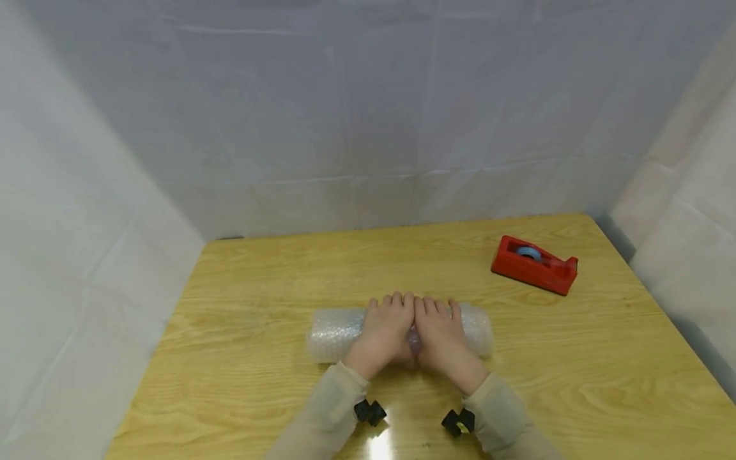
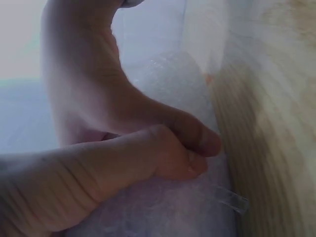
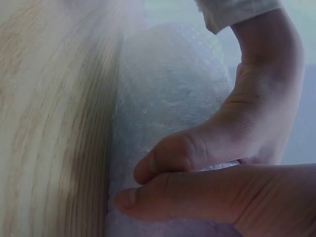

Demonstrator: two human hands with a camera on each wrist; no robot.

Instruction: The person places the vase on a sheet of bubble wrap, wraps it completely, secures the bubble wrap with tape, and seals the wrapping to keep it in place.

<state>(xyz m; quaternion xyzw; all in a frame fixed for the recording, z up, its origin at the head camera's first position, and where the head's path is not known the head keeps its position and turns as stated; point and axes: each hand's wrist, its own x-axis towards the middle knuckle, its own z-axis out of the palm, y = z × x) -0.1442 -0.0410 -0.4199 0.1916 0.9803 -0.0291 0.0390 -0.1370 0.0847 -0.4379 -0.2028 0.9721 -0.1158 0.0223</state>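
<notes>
A roll of bubble wrap [image 1: 336, 337] is lying crosswise on the near middle of the bench [image 1: 241, 300], and both hands are grasping it around its middle: the left hand [image 1: 386, 329] and the right hand [image 1: 441, 335] are sitting side by side, touching, with their fingers reaching over the top toward the far side and their thumbs meeting on the near side. In the left wrist view, a clear strip [image 2: 232, 199], seemingly tape, is jutting from the roll near the thumbs, its end pointing toward the bench. The step in hand looks like holding the wrapped layers snug while pressing the fastening down. Doing this well is probably calling for even pressure from both hands, since squeezing harder on one side could be skewing the roll or popping bubbles. Smoothing that strip along its whole length should be giving a firmer bond than dabbing at one spot, because its jutting end is likely to be lifting. Bracing the roll on the bench should be helping to stop it from turning. Toward the far right, a red tape dispenser [image 1: 529, 267] is standing well apart from the hands, so it is not getting in their way.
</notes>
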